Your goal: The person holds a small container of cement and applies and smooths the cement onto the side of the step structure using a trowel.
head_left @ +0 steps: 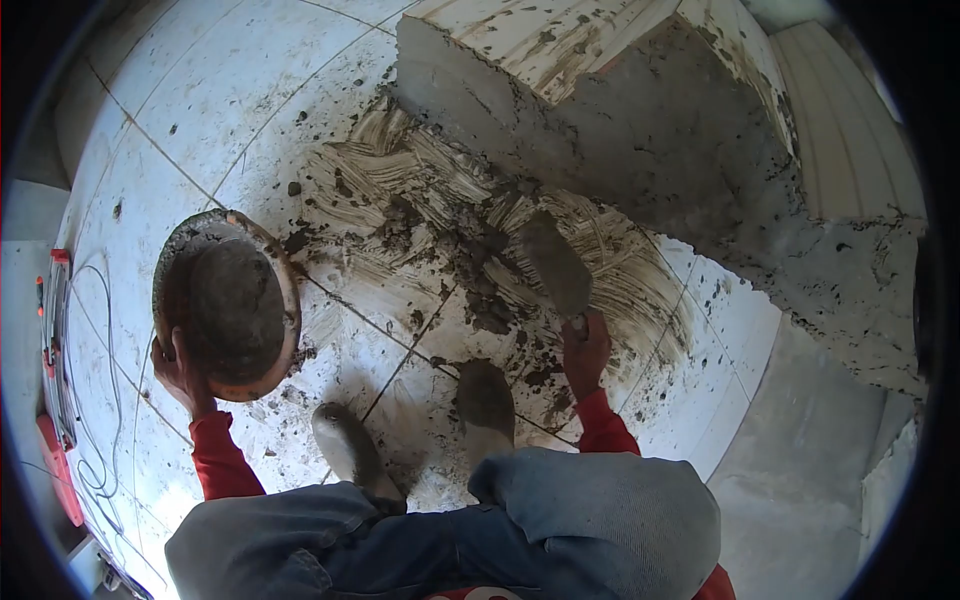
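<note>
My left hand (183, 374) grips the near left rim of a round mortar pan (289, 310), which is tilted on its side edge toward me. Grey mortar residue coats the inside of the pan. In my right hand (586, 352) is the handle of a trowel (556, 262), its blade smeared grey and pointing away from me. The blade lies over wet mortar clumps (490, 310) scattered on the tiled floor (270, 90). Whether the blade touches the floor I cannot tell.
Stepped, mortar-coated masonry (680, 130) rises at the upper right, with tiled treads (840, 110) on it. My boots (487, 405) stand on the smeared tiles. At the far left lie a red tool (58, 470) and a loose cable (108, 400).
</note>
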The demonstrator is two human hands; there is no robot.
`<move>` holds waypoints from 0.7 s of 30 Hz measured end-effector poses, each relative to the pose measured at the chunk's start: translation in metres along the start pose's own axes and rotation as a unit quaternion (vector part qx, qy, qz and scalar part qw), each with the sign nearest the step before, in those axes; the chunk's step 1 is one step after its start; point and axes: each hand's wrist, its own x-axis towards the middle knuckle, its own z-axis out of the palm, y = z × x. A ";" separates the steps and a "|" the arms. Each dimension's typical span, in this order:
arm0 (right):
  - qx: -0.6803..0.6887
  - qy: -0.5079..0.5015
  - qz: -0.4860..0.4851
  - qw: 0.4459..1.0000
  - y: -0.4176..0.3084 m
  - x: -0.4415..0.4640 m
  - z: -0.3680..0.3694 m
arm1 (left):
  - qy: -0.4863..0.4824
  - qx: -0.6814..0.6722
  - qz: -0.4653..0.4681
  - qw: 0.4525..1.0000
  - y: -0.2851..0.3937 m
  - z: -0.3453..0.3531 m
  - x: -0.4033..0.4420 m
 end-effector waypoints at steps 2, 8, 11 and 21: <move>0.004 -0.033 0.024 0.999 -0.006 0.009 -0.023 | 0.006 0.020 -0.004 1.000 -0.001 -0.002 0.001; -0.031 -0.119 -0.021 0.992 0.001 0.049 -0.065 | -0.001 -0.014 0.006 1.000 -0.002 -0.001 -0.001; -0.009 -0.212 0.011 0.977 0.016 0.095 -0.054 | 0.000 -0.022 0.007 1.000 -0.001 -0.001 -0.001; 0.091 -0.319 0.175 0.927 -0.030 0.180 -0.092 | 0.011 -0.008 0.004 1.000 -0.002 0.001 -0.002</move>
